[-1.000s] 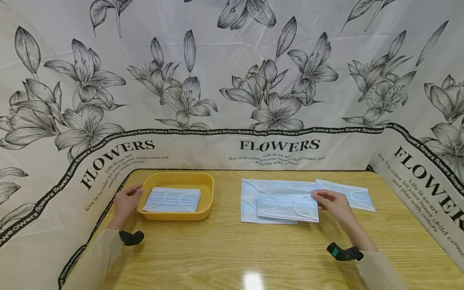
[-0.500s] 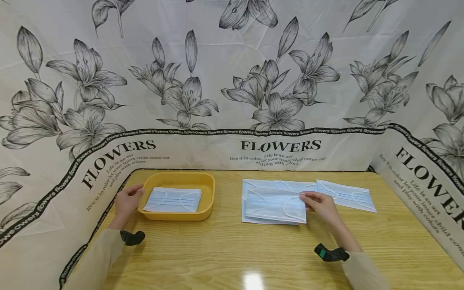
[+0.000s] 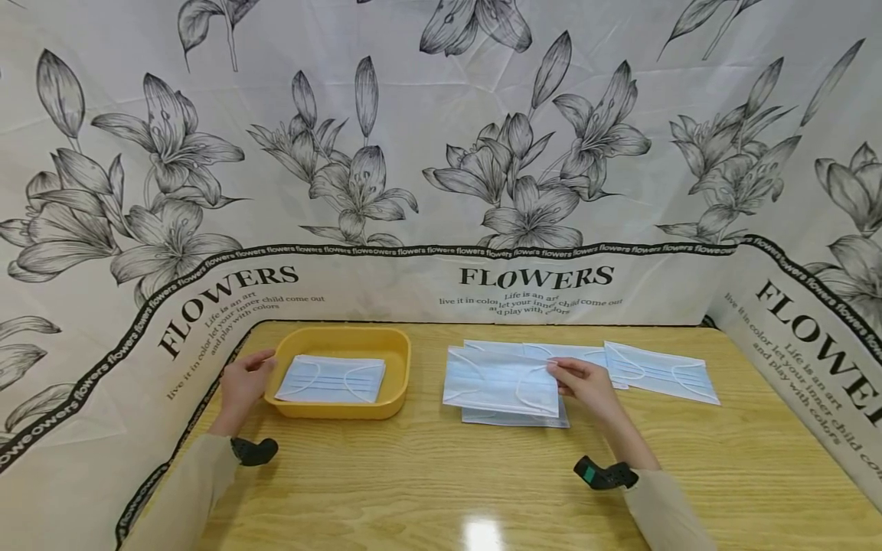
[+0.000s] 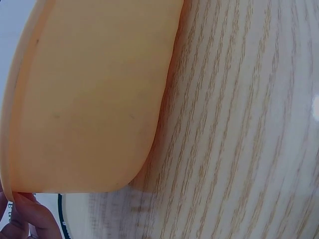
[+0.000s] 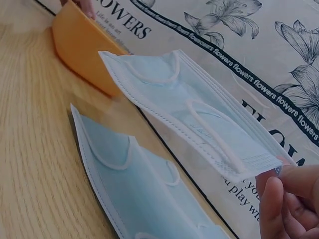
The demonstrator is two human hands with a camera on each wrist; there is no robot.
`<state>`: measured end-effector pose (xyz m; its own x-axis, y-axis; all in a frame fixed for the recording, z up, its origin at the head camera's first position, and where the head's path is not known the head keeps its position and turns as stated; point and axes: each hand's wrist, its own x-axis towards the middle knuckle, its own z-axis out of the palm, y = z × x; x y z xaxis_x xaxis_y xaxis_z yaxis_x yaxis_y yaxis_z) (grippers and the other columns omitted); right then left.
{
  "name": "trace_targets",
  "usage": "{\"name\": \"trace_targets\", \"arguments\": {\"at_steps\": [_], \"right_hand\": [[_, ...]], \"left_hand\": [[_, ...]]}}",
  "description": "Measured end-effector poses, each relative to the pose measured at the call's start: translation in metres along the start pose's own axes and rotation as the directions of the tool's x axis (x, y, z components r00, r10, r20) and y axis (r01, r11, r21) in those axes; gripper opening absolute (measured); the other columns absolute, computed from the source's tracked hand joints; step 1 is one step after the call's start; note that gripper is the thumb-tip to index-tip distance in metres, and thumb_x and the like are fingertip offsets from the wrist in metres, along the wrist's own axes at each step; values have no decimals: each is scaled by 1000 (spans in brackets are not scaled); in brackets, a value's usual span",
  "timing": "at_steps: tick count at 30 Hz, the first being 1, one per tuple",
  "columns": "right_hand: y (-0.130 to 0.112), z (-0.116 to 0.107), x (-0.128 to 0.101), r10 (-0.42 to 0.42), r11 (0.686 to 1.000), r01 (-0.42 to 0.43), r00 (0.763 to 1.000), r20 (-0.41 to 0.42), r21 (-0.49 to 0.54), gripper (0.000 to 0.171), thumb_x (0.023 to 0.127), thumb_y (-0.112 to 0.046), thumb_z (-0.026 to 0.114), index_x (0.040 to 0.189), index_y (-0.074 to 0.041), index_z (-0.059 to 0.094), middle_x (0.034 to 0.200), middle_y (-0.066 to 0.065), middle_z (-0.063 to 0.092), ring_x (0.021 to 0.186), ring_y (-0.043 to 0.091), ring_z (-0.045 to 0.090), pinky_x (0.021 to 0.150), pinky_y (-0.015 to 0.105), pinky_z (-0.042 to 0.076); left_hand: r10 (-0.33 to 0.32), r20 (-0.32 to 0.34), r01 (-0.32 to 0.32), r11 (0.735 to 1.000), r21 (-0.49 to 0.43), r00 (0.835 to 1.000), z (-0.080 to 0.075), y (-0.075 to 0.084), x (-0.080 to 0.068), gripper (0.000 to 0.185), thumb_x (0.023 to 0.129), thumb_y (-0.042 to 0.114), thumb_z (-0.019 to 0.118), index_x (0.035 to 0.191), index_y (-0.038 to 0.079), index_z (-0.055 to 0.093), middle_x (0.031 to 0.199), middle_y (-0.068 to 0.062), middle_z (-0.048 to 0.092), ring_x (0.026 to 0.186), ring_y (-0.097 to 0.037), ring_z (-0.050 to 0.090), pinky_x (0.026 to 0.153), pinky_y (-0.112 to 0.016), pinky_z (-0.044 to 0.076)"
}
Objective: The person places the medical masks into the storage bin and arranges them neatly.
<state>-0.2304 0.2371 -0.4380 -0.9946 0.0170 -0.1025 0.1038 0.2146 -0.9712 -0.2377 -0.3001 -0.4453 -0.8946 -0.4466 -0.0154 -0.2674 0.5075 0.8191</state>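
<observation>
My right hand pinches a light blue disposable face mask by its right-hand edge. In the right wrist view that mask is lifted above the table, its white ear loops lying across it. Beneath it lie more face masks, partly hidden by the held one. Farther right a face mask lies at a slant. My left hand grips the left rim of a yellow plastic tub. Thumb and fingers meet at the rim in the left wrist view. Inside the tub lie face masks.
All of this is on a light wood-grain table. A white flower-printed cloth stands as a wall behind the table and along both sides. Dark wrist straps show on both arms.
My right hand has carried its face mask to the left, toward the tub, uncovering more of the masks at right. My left hand stays at the tub's rim.
</observation>
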Motion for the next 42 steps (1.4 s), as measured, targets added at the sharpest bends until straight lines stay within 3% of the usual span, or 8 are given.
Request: {"name": "trace_targets", "arguments": {"at_steps": [12, 17, 25, 32, 42], "right_hand": [[-7, 21, 4, -22, 999, 21, 1000, 13, 32, 49, 92, -24, 66, 126, 11, 56, 80, -20, 66, 70, -1, 59, 68, 18, 54], [-10, 30, 7, -18, 997, 17, 1000, 21, 75, 45, 92, -22, 66, 124, 9, 58, 78, -20, 67, 67, -1, 59, 68, 19, 55], [-17, 44, 12, -10, 995, 7, 999, 31, 104, 36, 91, -22, 68, 117, 3, 65, 78, -18, 66, 69, 0, 57, 65, 16, 53], [-23, 57, 13, -39, 994, 32, 997, 61, 109, 41, 92, -20, 66, 121, 8, 61, 78, -17, 66, 69, 2, 56, 65, 16, 53], [-29, 75, 16, -21, 989, 10, 997, 77, 147, 41, 91, -19, 67, 121, 8, 61, 77, -16, 67, 67, 1, 57, 64, 16, 53]], "left_hand": [[-6, -2, 6, 1000, -7, 1000, 0, -2, 1, 35, 97, 22, 55, 125, 4, 64, 119, -23, 61, 81, -18, 56, 52, -21, 46], [-10, -2, 10, 1000, -10, 1000, 0, -3, 2, 34, 97, 21, 55, 125, 3, 64, 117, -23, 61, 75, -14, 54, 51, -22, 45], [-39, -47, 39, 999, -6, 998, 3, 1, 2, 33, 96, 20, 58, 123, 3, 65, 116, -20, 61, 90, -22, 52, 50, -28, 47], [-36, -31, 35, 999, -5, 999, 4, -1, 3, 34, 97, 20, 55, 126, 3, 64, 118, -22, 60, 91, -24, 53, 54, -20, 44], [-13, -31, 13, 1000, 0, 999, 4, -2, 4, 34, 97, 21, 56, 124, 3, 64, 119, -22, 61, 96, -25, 54, 54, -18, 42]]}}
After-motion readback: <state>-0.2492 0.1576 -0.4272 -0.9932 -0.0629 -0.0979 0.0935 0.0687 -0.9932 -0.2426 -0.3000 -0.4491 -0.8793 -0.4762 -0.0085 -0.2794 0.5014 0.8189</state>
